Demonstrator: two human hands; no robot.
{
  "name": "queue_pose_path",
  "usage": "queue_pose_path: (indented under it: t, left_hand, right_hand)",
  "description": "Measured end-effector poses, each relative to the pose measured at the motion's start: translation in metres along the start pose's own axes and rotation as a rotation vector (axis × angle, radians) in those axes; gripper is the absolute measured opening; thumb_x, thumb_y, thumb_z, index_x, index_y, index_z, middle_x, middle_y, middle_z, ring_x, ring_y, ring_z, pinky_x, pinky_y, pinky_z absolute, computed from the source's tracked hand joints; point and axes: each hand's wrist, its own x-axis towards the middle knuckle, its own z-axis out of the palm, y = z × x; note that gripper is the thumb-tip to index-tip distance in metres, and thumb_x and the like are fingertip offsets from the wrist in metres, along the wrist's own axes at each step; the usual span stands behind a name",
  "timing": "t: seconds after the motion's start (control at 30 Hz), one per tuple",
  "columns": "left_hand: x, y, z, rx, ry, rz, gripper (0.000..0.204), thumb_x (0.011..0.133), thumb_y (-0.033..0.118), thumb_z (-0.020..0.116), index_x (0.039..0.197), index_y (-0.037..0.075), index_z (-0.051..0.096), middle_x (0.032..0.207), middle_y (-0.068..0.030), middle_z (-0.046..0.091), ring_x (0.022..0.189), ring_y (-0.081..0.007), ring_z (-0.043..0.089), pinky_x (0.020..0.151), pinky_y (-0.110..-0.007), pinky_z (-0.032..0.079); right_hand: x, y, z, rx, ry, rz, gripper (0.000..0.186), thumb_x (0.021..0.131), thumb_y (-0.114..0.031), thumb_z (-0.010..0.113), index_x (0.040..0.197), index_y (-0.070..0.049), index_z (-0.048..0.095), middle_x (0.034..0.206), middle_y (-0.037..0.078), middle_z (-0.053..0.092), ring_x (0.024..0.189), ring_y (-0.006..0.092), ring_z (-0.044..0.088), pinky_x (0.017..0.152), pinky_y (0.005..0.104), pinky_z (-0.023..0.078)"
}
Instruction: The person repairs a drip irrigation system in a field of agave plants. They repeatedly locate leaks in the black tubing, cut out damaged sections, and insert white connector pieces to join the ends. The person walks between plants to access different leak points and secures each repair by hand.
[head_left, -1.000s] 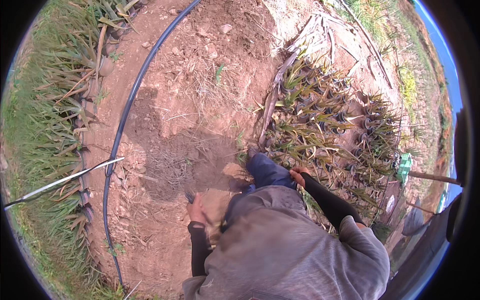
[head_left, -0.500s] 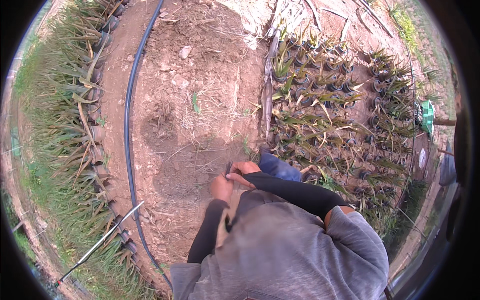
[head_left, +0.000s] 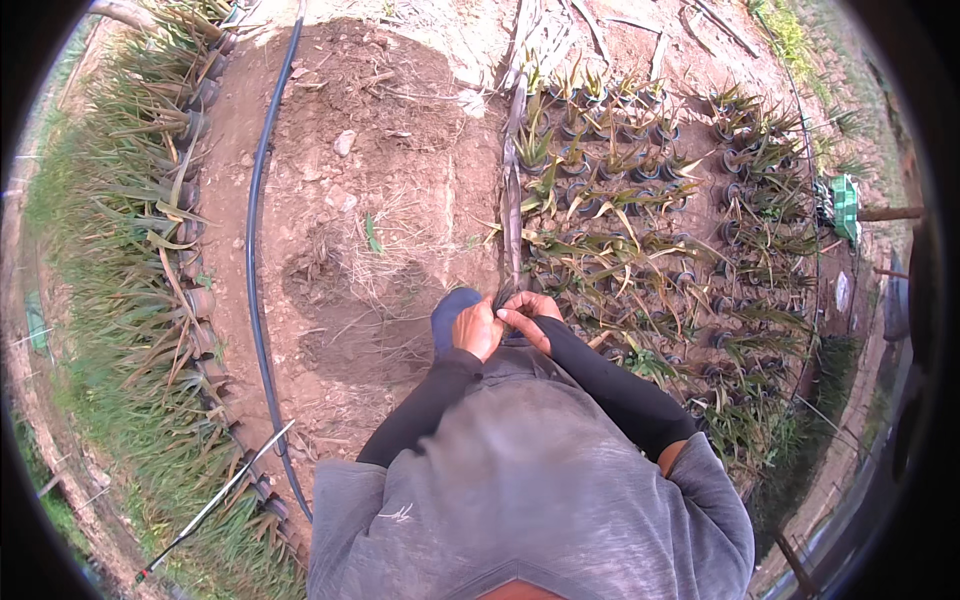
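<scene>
My left hand [head_left: 477, 330] and my right hand [head_left: 530, 320] meet at waist height, fingers pinched close around a small dark strand or bunch that I cannot make out. Below them shows a blue trouser leg [head_left: 446, 318]. Both forearms wear black sleeves [head_left: 625, 390], coming out of my grey T-shirt [head_left: 540, 470].
Potted spiky plants [head_left: 640, 240] stand in rows at right, beside a dried trunk strip [head_left: 514, 180] and a green crate [head_left: 842, 208]. At left lie a dark hose [head_left: 258, 250], a metal rod [head_left: 215, 495] and another plant row [head_left: 150, 320]. Dry soil [head_left: 330, 150] lies between.
My hands, apart a second ago with the right at my trousers, came together around the dark thing and have since shifted slightly up and right. The view has turned, and the blue leg now shows farther left.
</scene>
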Motion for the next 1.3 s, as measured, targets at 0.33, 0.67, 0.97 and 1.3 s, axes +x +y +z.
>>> queue_pose_path:
  t: [0.33, 0.67, 0.97, 1.3]
  left_hand:
    - [0.053, 0.053, -0.004, 0.024, -0.071, 0.349, 0.031, 0.074, 0.013, 0.061, 0.103, 0.002, 0.059, 0.078, -0.0216, 0.065, 0.077, -0.0393, 0.064, 0.067, -0.050, 0.049]
    - [0.150, 0.100, -0.032, 0.213, -0.222, 0.622, 0.032, 0.074, 0.007, 0.057, 0.106, 0.002, 0.059, 0.077, -0.0173, 0.066, 0.073, -0.0371, 0.064, 0.062, -0.049, 0.048]
    - [0.367, 0.083, -0.086, 0.016, -0.242, 0.324, 0.039, 0.086, 0.034, 0.061, 0.111, 0.004, 0.062, 0.086, -0.0234, 0.065, 0.084, -0.0393, 0.064, 0.072, -0.046, 0.049]
    - [0.703, 0.072, -0.138, -0.416, 0.031, -0.064, 0.021, 0.080, 0.016, 0.060, 0.094, 0.002, 0.066, 0.080, -0.0199, 0.068, 0.074, -0.0341, 0.068, 0.065, -0.041, 0.051]
  right_hand:
    - [-0.015, -0.056, -0.041, 0.059, 0.251, -0.022, 0.019, 0.088, -0.020, 0.068, 0.086, -0.002, 0.062, 0.075, 0.002, 0.063, 0.065, 0.0069, 0.054, 0.059, 0.0221, 0.043]
    - [0.026, -0.086, -0.083, 0.099, 0.382, -0.038, 0.022, 0.088, -0.025, 0.068, 0.086, -0.005, 0.061, 0.072, 0.001, 0.062, 0.064, 0.0061, 0.055, 0.058, 0.0216, 0.044]
    - [0.215, -0.228, -0.236, -0.741, 0.076, -0.056, 0.033, 0.089, -0.035, 0.063, 0.093, -0.002, 0.066, 0.076, 0.008, 0.067, 0.071, 0.0168, 0.063, 0.065, 0.0312, 0.050]
    - [0.626, -0.374, -0.227, -0.912, -0.042, -0.145, 0.034, 0.082, -0.042, 0.063, 0.087, -0.008, 0.062, 0.080, 0.018, 0.065, 0.082, 0.0377, 0.062, 0.071, 0.0475, 0.048]
